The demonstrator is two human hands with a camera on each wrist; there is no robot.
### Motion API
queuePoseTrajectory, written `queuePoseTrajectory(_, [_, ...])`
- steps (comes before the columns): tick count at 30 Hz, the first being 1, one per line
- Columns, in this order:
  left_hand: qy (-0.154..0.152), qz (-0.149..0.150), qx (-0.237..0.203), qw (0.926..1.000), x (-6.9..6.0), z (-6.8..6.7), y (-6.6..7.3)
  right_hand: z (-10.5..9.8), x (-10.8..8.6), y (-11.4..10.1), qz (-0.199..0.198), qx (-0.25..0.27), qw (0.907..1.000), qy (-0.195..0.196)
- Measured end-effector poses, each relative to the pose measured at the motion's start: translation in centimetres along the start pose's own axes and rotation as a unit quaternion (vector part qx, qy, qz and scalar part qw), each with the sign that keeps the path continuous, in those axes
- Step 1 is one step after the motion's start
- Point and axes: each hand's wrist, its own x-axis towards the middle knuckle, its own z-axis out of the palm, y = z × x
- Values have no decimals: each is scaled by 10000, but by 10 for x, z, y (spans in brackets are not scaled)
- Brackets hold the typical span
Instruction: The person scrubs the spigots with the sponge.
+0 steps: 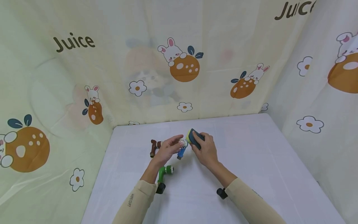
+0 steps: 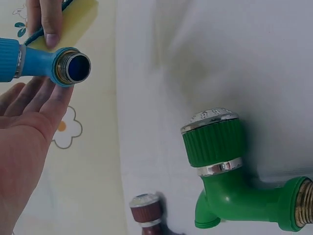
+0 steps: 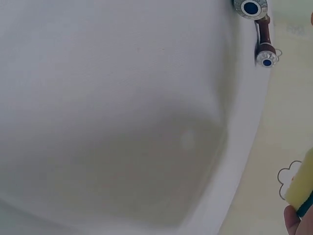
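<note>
"Where do we have the blue tap (image 1: pixel 181 152)?"

"Above the white table (image 1: pixel 246 155); our left hand (image 1: pixel 167 150) holds it near the knob (image 2: pixel 8 59). Our right hand (image 1: pixel 207 153) pinches the sponge (image 3: pixel 301 187) close by; we can't tell whether they touch."

"How will they handle?"

"We'd guess the tap is stiff, fairly light, slick if wet, so we'd keep to its ribbed knob. The sponge looks soft; we'd take it by its sides."

"And around us?"

"A brown tap (image 1: pixel 153 147) and a green tap (image 1: pixel 161 173) lie on the table, with a printed curtain (image 1: pixel 112 68) behind."
</note>
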Motion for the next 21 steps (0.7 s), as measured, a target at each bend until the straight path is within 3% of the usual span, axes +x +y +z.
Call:
queuePoseTrajectory(8, [-118, 53, -42, 9999, -1, -2, -5, 1, -2, 6, 537, 518, 9970, -222])
queuePoseTrajectory(17, [-233, 173, -20, 9996, -3, -2, -6, 0, 0, 7, 1157, 1029, 9865, -535])
queuePoseTrajectory(21, [-165, 247, -15, 9996, -3, -1, -8, 1, 1, 10, 1458, 1564, 9766, -228])
